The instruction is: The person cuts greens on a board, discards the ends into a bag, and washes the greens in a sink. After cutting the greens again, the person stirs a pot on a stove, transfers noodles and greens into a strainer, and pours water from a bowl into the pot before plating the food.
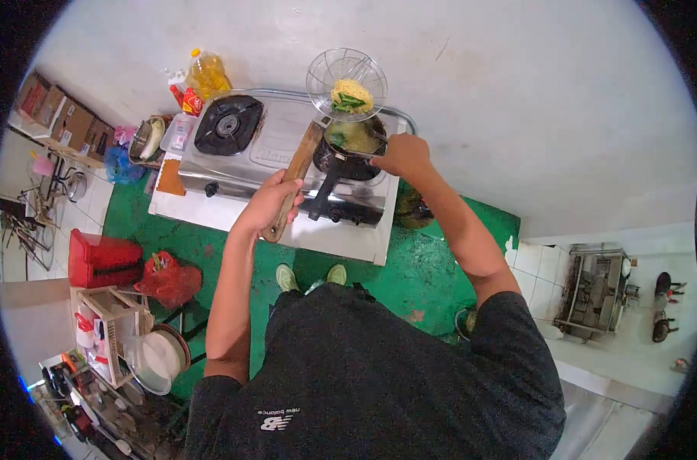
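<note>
My left hand (268, 201) is wrapped round the wooden handle of a wire strainer (318, 80). The strainer's basket is over the back of the right burner and holds yellow noodles (352, 92) with strips of green vegetable (349, 101). Below the basket, a small dark saucepan (327, 188) stands on the right burner, its handle pointing towards me. Cloudy liquid with some green in it (354, 136) shows inside. At the pan's right rim, my right hand (404, 156) is closed; what it grips is mostly hidden, perhaps a thin utensil reaching into the pan.
The steel two-burner stove (276, 138) sits on a white table against the wall, its left burner (227, 125) bare. Behind it stand an oil bottle (208, 73) and red packets. A bowl (151, 140) and a plastic tub (180, 132) are at the left. A red bin (103, 259) stands on the green floor.
</note>
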A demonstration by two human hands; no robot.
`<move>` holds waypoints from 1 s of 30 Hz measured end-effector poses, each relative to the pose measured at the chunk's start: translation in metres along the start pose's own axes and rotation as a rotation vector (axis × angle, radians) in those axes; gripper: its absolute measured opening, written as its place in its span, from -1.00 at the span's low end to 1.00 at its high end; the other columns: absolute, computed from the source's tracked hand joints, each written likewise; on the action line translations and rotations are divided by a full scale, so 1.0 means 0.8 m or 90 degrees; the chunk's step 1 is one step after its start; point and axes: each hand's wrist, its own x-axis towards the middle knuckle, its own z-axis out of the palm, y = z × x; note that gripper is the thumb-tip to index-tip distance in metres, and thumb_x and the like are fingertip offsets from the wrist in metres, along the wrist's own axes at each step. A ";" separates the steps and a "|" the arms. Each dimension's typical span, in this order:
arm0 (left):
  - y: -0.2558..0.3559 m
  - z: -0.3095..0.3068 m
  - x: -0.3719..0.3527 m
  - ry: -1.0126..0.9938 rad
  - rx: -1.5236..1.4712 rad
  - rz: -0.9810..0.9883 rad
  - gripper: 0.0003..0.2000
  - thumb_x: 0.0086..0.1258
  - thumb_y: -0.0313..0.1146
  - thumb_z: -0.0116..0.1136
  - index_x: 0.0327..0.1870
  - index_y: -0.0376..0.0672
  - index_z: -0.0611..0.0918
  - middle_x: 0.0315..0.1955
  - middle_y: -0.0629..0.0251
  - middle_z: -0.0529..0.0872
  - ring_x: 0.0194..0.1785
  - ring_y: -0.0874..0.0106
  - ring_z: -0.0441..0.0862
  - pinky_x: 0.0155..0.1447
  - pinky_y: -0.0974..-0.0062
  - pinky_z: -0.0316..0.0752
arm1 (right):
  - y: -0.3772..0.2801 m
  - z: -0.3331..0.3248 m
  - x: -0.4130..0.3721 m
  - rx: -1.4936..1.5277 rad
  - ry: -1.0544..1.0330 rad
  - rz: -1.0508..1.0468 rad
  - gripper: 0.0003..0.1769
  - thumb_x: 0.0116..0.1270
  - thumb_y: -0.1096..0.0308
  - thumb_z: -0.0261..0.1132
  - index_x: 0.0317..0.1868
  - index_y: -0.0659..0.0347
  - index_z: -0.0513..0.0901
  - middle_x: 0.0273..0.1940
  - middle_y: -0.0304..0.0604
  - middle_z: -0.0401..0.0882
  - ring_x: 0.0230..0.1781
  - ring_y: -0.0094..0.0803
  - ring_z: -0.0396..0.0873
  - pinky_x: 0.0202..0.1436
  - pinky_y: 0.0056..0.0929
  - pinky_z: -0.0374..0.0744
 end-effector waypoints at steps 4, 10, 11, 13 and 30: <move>0.002 -0.010 0.003 -0.014 0.004 -0.005 -0.83 0.53 -0.25 0.02 -0.01 -0.08 0.41 -0.54 0.43 0.46 -0.68 0.58 0.36 -0.62 0.61 0.28 | -0.001 0.003 -0.008 -0.001 0.051 -0.021 -0.49 0.02 -0.07 0.42 -0.27 0.27 0.75 -0.26 0.07 0.73 -0.23 -0.06 0.73 -0.13 -0.12 0.69; 0.018 -0.013 -0.003 -0.025 0.014 -0.009 -0.83 0.52 -0.25 0.03 -0.03 -0.07 0.42 -0.54 0.45 0.46 -0.67 0.60 0.36 -0.61 0.62 0.28 | 0.008 0.013 -0.011 0.003 0.068 -0.030 -0.53 0.03 -0.02 0.43 -0.28 0.25 0.74 -0.27 0.08 0.72 -0.22 -0.03 0.72 -0.13 -0.11 0.68; 0.020 -0.016 -0.004 -0.029 0.018 -0.008 -0.84 0.52 -0.25 0.03 -0.04 -0.07 0.42 -0.54 0.45 0.46 -0.67 0.60 0.36 -0.61 0.62 0.28 | 0.009 0.011 -0.013 0.003 0.064 -0.035 -0.53 0.04 -0.02 0.43 -0.27 0.25 0.74 -0.27 0.09 0.72 -0.22 -0.03 0.72 -0.13 -0.11 0.68; 0.017 -0.025 0.000 -0.035 0.028 -0.008 -0.84 0.52 -0.25 0.04 -0.04 -0.07 0.41 -0.54 0.45 0.46 -0.67 0.60 0.36 -0.61 0.62 0.28 | 0.012 0.004 -0.014 -0.011 0.046 -0.019 -0.52 0.07 -0.03 0.45 -0.27 0.28 0.74 -0.24 0.10 0.72 -0.20 -0.01 0.72 -0.11 -0.09 0.67; 0.016 -0.043 0.011 -0.024 0.036 -0.025 -0.82 0.50 -0.22 0.07 -0.03 -0.04 0.42 -0.49 0.44 0.48 -0.59 0.59 0.41 -0.55 0.61 0.34 | 0.062 -0.078 -0.073 -0.003 0.121 0.001 -0.45 0.16 -0.15 0.40 -0.28 0.28 0.74 -0.22 0.12 0.71 -0.21 0.07 0.69 -0.10 -0.04 0.64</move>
